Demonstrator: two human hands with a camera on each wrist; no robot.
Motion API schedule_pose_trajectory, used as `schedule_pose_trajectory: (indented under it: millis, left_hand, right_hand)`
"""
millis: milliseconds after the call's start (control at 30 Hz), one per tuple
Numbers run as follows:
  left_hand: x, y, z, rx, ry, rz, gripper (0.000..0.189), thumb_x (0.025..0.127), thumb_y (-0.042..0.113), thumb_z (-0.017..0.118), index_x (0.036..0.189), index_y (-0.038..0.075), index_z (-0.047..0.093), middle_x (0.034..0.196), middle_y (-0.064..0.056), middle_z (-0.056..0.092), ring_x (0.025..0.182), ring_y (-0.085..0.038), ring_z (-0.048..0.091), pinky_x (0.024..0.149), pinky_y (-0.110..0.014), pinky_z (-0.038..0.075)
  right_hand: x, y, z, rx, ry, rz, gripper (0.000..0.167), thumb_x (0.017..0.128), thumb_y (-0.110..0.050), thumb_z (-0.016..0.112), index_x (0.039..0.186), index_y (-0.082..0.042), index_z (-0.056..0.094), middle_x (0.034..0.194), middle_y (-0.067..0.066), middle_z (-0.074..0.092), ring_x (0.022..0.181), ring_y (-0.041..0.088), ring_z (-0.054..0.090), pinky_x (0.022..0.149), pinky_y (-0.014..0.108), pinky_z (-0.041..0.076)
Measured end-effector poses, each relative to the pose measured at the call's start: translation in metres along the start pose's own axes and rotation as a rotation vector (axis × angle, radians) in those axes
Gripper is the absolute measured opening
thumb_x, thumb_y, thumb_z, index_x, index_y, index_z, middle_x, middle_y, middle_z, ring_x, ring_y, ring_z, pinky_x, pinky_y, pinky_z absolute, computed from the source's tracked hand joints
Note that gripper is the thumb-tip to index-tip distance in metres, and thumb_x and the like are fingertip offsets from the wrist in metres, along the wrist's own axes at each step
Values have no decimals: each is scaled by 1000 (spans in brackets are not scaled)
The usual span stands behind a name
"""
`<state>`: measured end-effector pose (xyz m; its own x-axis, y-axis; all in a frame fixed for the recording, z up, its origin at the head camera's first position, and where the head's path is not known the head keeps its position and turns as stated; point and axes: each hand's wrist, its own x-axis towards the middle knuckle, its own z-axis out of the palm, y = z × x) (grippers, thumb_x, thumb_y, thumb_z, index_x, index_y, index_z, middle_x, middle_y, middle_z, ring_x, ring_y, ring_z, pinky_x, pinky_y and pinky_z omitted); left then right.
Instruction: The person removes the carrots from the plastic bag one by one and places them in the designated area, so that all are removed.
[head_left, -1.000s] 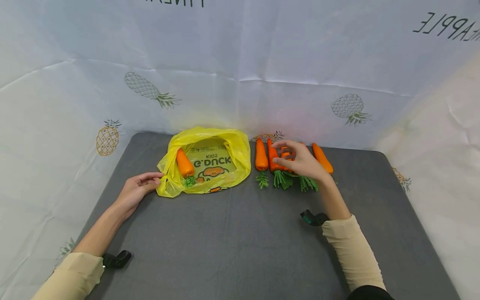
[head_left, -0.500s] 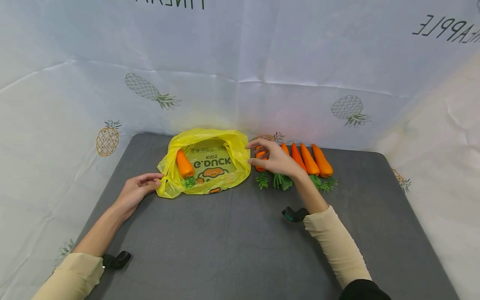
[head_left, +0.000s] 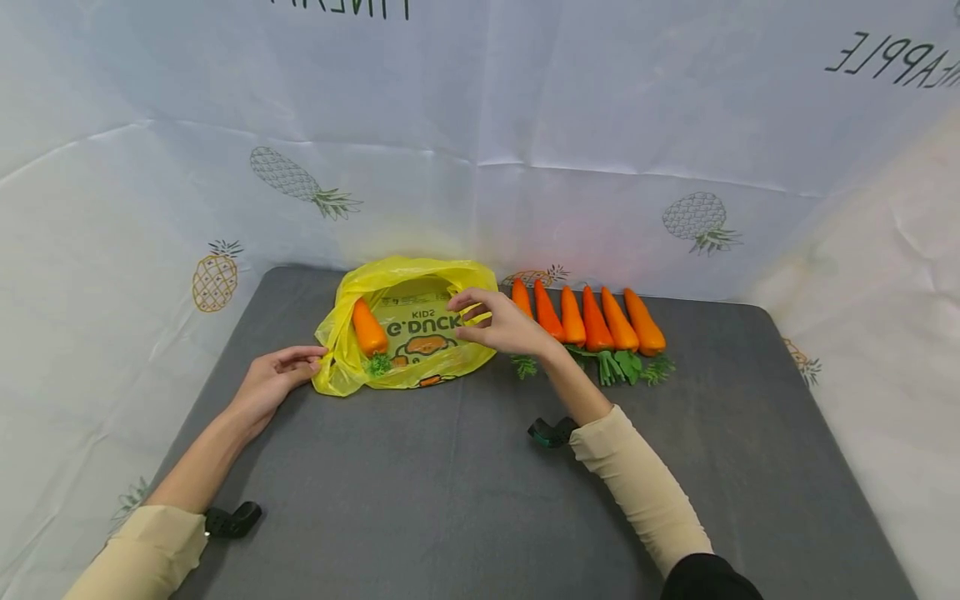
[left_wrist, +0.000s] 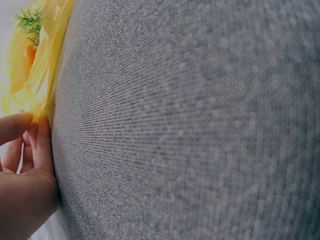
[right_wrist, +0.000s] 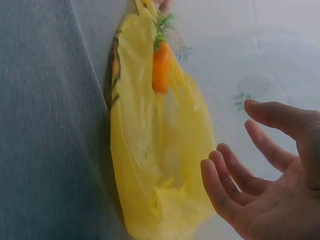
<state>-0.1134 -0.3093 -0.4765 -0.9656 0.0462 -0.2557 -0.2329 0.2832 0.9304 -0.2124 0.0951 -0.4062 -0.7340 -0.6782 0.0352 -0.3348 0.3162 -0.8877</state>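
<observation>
A yellow plastic bag (head_left: 341, 367) lies with its mouth spread at the back left of the table. Inside its left part rests an orange carrot (head_left: 370, 327) with a green leafy top. My left hand (head_left: 273, 379) pinches the bag's left edge between thumb and fingers, also plain in the left wrist view. Over the bag's right rim hovers my right hand (head_left: 504, 325), fingers spread and slightly bent, nothing between them. In the right wrist view its fingers (right_wrist: 225, 175) are apart from the bag. Right of the bag is a row of several carrots (head_left: 594, 321), tops toward me, the leftmost partly hidden.
A dark grey cloth-covered table (head_left: 420, 492) extends in front of the bag and carrots. Behind it hangs a white sheet (head_left: 465, 100) printed with pineapples, close to the table's back edge.
My right hand has moved left from above the carrot row to the bag's right side, uncovering most of the carrots. My left hand stays at the bag's edge.
</observation>
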Motion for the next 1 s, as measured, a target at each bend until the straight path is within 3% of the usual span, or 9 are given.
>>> schedule_pose_trajectory:
  millis: [233,367,533,800,1000]
  left_hand:
    - [0,-1,-1,-5,-4,2,49,109,23,68,151,-2,59,106,26,73,100,9,67,87,-12,56]
    - [-1,-1,-1,-4,-5,4,49,109,23,67,150,-3,59,106,26,73,100,9,67,87,-11,56]
    - [-1,0,-2,9,-8,6,49,109,24,67,150,-1,60,107,26,73,100,8,67,87,-11,56]
    - [-2,1,-2,15,-15,19,49,110,26,67,150,-2,60,106,25,72,99,8,66,87,-12,56]
    - [-3,1,-2,15,-14,18,49,110,27,67,150,-1,60,106,25,72,100,8,66,87,-12,56]
  right_hand:
    - [23,2,22,-10,-27,-57,35,103,-9,74,136,-3,67,141,22,66,125,44,67,99,44,62]
    - [37,4,35,0,-46,-84,36,103,-7,73,137,3,65,143,28,64,130,45,65,105,48,60]
    - [52,5,53,7,-59,-54,40,103,-8,72,140,5,63,146,26,63,134,45,64,109,45,58]
    - [70,8,84,29,-69,-1,44,107,-15,70,146,1,60,144,28,65,123,40,72,97,37,63]
    - [80,6,104,103,-61,46,48,107,-16,70,152,-4,56,143,28,63,119,41,73,78,33,65]
